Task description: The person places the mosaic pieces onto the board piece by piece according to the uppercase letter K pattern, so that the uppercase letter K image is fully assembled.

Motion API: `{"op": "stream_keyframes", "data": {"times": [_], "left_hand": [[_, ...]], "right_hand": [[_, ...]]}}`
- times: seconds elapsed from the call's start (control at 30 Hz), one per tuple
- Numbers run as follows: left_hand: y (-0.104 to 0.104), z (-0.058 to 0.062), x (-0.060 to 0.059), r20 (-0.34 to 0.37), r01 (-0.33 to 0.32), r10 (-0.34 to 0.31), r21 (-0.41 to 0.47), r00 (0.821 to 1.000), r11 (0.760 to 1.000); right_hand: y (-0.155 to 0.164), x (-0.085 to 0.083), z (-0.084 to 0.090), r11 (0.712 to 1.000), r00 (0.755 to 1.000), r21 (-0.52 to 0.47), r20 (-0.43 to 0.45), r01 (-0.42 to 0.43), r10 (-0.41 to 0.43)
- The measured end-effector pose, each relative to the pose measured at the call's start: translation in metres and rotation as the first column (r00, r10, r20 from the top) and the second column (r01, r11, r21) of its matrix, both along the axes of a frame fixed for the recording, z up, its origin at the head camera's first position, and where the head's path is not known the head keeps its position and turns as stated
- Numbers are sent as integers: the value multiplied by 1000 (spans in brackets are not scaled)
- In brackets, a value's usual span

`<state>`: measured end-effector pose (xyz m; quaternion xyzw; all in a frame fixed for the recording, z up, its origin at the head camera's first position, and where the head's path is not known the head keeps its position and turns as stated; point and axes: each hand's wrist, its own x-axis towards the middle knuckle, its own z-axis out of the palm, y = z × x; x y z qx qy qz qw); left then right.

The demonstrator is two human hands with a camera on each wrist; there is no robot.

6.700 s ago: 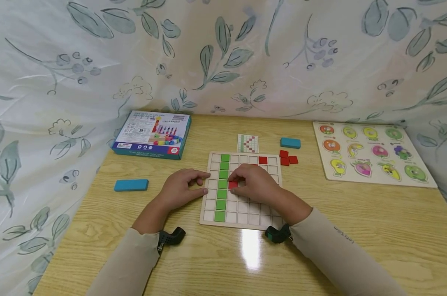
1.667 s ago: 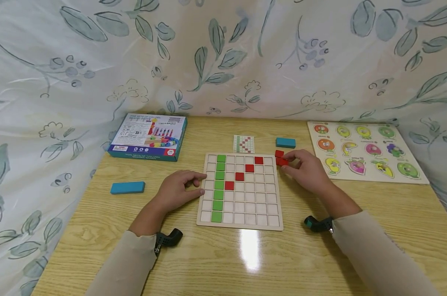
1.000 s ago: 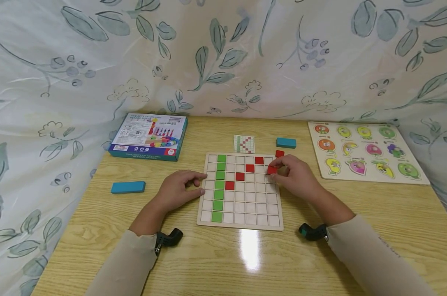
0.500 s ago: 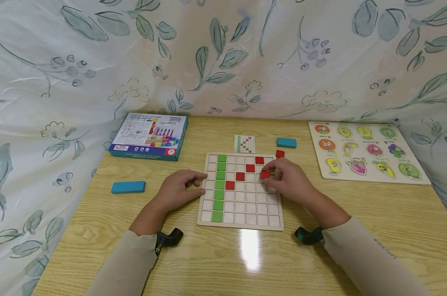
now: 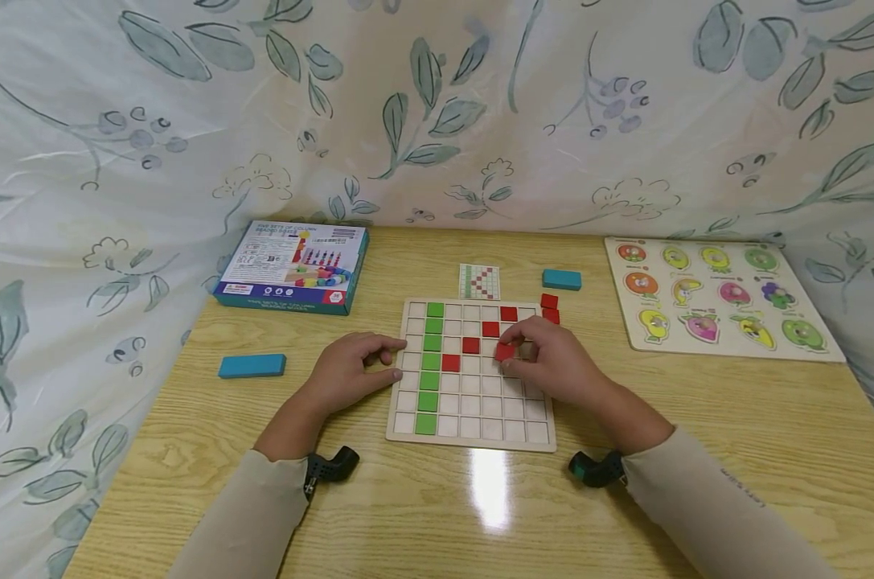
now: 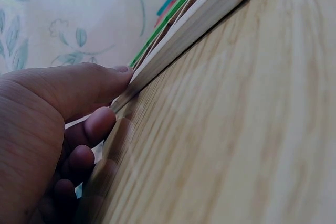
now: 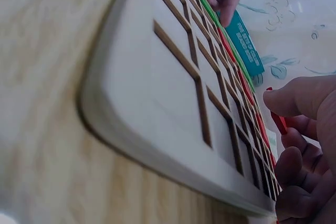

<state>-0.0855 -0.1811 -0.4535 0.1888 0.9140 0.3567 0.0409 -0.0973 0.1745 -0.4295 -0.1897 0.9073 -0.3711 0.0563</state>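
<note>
Pinching one red tile (image 5: 505, 351) (seven green)

The right hand (image 5: 552, 366) covers several squares of the grid board (image 5: 473, 434) on its right side, and its fingers hide part of the red tile (image 5: 505, 351) they pinch. In the right wrist view that tile (image 7: 278, 121) shows only as a thin red edge, and the board's near corner (image 7: 131, 119) is blurred. Print on the blue box (image 5: 292, 265), left of the board, is too small to read. The small card (image 5: 479, 281) behind the board perhaps shows a pattern.
</note>
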Motion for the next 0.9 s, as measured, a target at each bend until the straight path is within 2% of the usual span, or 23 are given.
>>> {"op": "stream_keyframes", "data": {"times": [0.47,0.9], "left_hand": [[0,-1,0,7,-1,1,3,1000,1000],[-1,-3,-1,-12,4,-4,4,1000,1000]], "right_hand": [[-18,9,-4,997,997,-5,-7,-73,73],[-34,13,-4,991,993,61,21,-118,116]]}}
